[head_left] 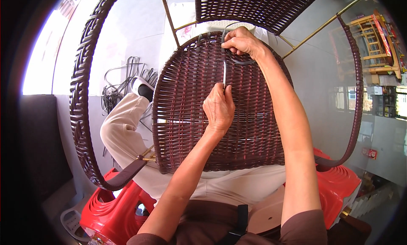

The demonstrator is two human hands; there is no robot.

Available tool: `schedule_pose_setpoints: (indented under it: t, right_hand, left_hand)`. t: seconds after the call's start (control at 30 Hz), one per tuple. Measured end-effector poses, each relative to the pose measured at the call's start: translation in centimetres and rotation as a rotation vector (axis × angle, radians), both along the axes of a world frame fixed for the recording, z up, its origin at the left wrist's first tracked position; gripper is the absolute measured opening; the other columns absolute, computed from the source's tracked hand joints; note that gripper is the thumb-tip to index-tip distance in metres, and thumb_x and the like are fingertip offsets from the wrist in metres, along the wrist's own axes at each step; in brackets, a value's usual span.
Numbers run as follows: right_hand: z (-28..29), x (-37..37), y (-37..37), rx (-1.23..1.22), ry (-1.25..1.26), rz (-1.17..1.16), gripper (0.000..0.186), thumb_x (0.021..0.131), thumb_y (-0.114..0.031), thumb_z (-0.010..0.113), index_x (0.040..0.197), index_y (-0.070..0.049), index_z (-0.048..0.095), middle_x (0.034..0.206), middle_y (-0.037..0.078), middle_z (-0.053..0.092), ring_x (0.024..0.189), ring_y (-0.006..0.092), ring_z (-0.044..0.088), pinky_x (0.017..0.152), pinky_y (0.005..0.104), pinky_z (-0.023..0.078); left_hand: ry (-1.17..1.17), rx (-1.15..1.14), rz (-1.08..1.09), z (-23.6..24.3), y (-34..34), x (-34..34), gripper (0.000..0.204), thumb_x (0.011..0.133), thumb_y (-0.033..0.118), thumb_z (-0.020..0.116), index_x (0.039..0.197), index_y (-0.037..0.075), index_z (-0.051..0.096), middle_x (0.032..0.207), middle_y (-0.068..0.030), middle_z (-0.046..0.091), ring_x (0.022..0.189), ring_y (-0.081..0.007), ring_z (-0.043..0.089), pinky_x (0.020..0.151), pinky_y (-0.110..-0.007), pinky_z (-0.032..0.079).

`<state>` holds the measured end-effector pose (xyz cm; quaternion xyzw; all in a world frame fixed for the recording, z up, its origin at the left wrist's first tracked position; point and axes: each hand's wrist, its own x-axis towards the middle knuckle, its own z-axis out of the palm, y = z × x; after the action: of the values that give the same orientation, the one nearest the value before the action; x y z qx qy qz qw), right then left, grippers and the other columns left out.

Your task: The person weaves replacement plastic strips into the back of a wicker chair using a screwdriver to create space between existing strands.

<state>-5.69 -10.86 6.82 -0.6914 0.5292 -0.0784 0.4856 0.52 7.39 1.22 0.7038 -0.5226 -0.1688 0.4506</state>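
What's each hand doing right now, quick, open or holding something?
Left hand: closed, holding the slim silver tool.
Right hand: closed, pinching the dark strip.

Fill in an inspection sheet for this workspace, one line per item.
Surface: dark brown woven seat above the person's thighs, joined to a brass-coloured frame.
Job's things: dark strip looped at the seat's far part; slender pale tool, its type unclear.
Clutter: tangled loose strips on the floor, left, beside a shoe.
Hands: left hand grips the tool; right hand pinches the strip between its fingers.
Cables: nothing seen.
Surroundings: red plastic stools either side; wooden furniture far right.
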Motion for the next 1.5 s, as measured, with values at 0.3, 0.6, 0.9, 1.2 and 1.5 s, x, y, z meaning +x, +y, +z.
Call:
schedule_pose_setpoints:
  t: [0.3, 0.6, 0.9, 1.2, 1.5]
  right_hand:
    - [0.4, 0.4, 0.2, -0.004, 0.014, 0.027, 0.014, 0.075, -0.010, 0.062, 0.082, 0.002, 0.060, 0.053, 0.001, 0.053, 0.042, 0.0049, 0.046, 0.037, 0.0175, 0.036]
    - [0.1, 0.3, 0.3, -0.033, 0.019, 0.128, 0.014, 0.076, -0.009, 0.061, 0.087, -0.001, 0.059, 0.058, 0.003, 0.057, 0.048, 0.0093, 0.052, 0.045, 0.0236, 0.045]
    - [0.5, 0.4, 1.1, -0.059, -0.137, -0.019, 0.011, 0.081, -0.009, 0.058, 0.086, 0.001, 0.058, 0.059, 0.004, 0.057, 0.047, 0.0069, 0.053, 0.041, 0.0178, 0.043]
    - [-0.6, 0.5, 0.6, -0.042, -0.088, 0.083, 0.010, 0.076, -0.008, 0.064, 0.074, 0.002, 0.062, 0.058, 0.007, 0.060, 0.044, 0.0100, 0.054, 0.040, 0.0213, 0.045]
    - [-1.0, 1.3, 1.4, -0.183, 0.140, 0.064, 0.007, 0.077, -0.008, 0.064, 0.076, -0.001, 0.063, 0.057, 0.003, 0.059, 0.045, 0.0079, 0.052, 0.042, 0.0218, 0.042]
  left_hand:
    - [-0.024, 0.009, 0.000, 0.1, -0.1, 0.0, 0.016, 0.085, 0.014, 0.055, 0.079, -0.001, 0.051, 0.062, -0.0156, 0.055, 0.052, -0.0328, 0.054, 0.046, -0.038, 0.041]
    - [-0.019, 0.038, -0.008, 0.1, -0.1, 0.0, 0.017, 0.085, 0.014, 0.056, 0.078, 0.000, 0.051, 0.064, -0.0154, 0.056, 0.054, -0.0330, 0.056, 0.047, -0.039, 0.043]
    - [-0.013, 0.027, -0.009, 0.2, -0.1, 0.0, 0.017, 0.085, 0.014, 0.056, 0.077, 0.001, 0.050, 0.064, -0.0145, 0.055, 0.053, -0.0327, 0.055, 0.046, -0.039, 0.042]
    - [-0.018, 0.010, 0.003, 0.1, 0.0, 0.1, 0.016, 0.085, 0.013, 0.056, 0.077, 0.001, 0.051, 0.063, -0.0143, 0.055, 0.052, -0.0322, 0.055, 0.045, -0.038, 0.042]
    - [0.038, 0.074, 0.006, 1.6, -0.3, 0.6, 0.020, 0.085, 0.016, 0.056, 0.074, -0.001, 0.051, 0.058, -0.0172, 0.054, 0.051, -0.0350, 0.054, 0.048, -0.041, 0.041]
